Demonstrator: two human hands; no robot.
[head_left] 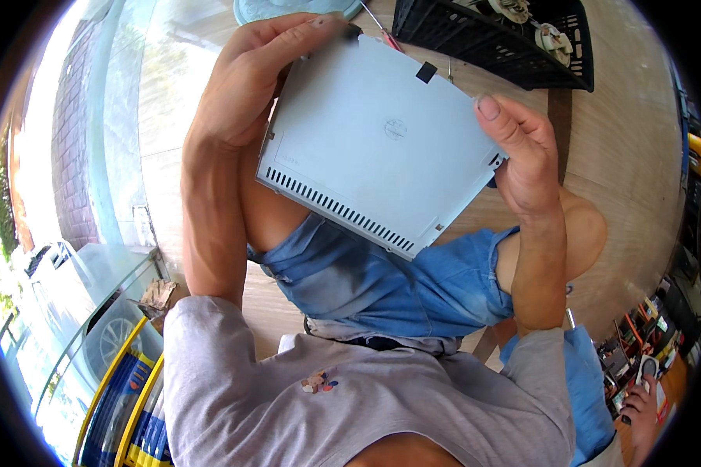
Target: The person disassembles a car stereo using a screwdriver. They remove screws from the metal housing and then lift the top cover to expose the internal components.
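My two hands hold up a flat, light grey metal device case [366, 132] over my lap, tilted. A row of black vent slots lines its near edge, a faint round mark sits at its middle, and a small black patch lies by its far edge. At the far left corner my left hand [245, 82] is closed on the case, thumb on top; the fingertips are blurred. My right hand [526, 152] grips the right side, its thumb along the edge and its other fingers partly hidden underneath. What lies under the case cannot be seen.
Beyond the case stands a black plastic crate [491, 43] with white parts inside. A red-handled tool [389, 39] lies on the tiled floor near a pale blue round item [288, 9]. Glass panels [78, 296] are at left. Tools clutter the lower right, near another person's hand [640, 409].
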